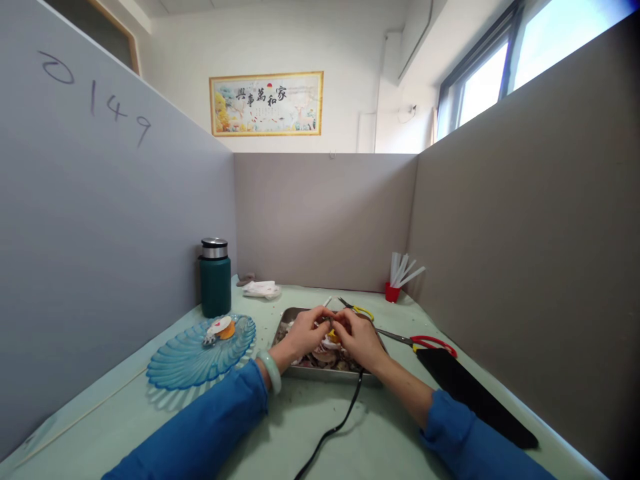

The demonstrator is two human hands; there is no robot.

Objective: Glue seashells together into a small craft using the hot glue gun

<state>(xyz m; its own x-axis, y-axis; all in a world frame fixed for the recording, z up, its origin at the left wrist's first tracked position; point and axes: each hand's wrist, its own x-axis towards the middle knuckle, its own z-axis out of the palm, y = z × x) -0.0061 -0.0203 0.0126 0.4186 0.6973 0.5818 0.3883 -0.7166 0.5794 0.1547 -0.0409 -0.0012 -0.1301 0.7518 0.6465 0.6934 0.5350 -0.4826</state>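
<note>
Head view. Small dark piece [330, 321], too small to identify, lies at the centre of the frame, below mid-height, between the fingertips and above a metal tray [325, 375] of seashells [323, 360].

Handling (judged): light, with little inertia. If it is shell like the tray contents, expect it to be stiff, smooth-faced and liable to chip at thin edges. Best hold: fingertip pinch on opposite edges, low pressure.

Left hand [306, 331]: fingers curled, thumb and forefinger nearly together, apparently pinching the piece from its left side.

Right hand [359, 339]: fingers bent likewise, thumb and forefinger meeting the piece from the right; exact contact hidden by the fingers.

Black cord [345, 422] runs from the tray's near edge to the bottom centre of the frame; neither end visible. Blue scalloped plate [200, 373], lower left, untouched.
</note>
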